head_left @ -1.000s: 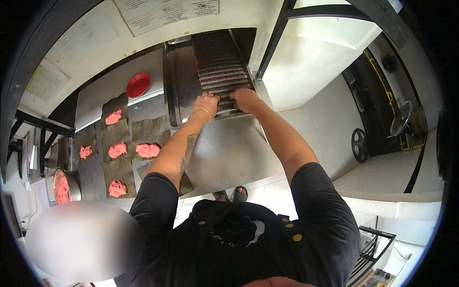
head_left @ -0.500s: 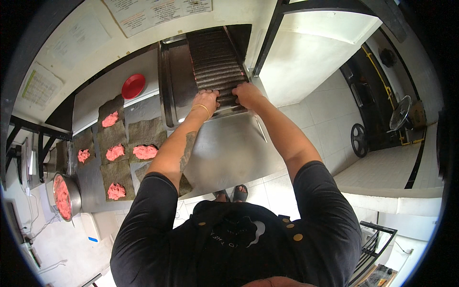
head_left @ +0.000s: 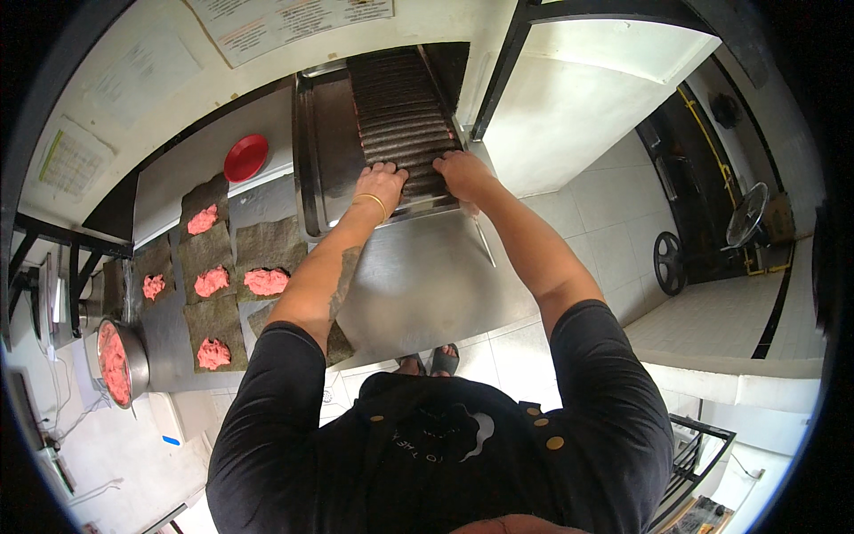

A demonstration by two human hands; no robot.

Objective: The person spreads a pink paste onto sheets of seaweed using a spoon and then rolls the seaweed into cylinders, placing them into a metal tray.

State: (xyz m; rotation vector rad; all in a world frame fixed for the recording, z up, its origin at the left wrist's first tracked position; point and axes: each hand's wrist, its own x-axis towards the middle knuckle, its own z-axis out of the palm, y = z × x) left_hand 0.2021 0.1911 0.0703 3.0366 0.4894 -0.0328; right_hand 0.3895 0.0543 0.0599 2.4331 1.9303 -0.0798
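Rows of dark seaweed rolls (head_left: 405,111) lie side by side across a metal tray (head_left: 305,169) at the back of the counter. My left hand (head_left: 382,185) curls its fingers over the left end of the nearest seaweed roll (head_left: 421,183). Around that roll's right end, my right hand (head_left: 464,175) is closed, by the tray's right rim. The fingertips are partly hidden. On the left, several seaweed sheets (head_left: 203,320) lie flat, each bearing a lump of pink paste (head_left: 213,353); one sheet is partly behind my left forearm.
A steel bowl (head_left: 136,360) of pink paste stands at the counter's left end. Behind the sheets sits a red bowl (head_left: 246,158). The steel counter (head_left: 427,276) reaches toward me, with a thin rod (head_left: 485,238) near its right edge. A white partition (head_left: 569,98) rises right of the tray.
Both hands keep their place at the near end of the rolls, with only a slight shift of the left fingers. The whole view has moved very slightly.
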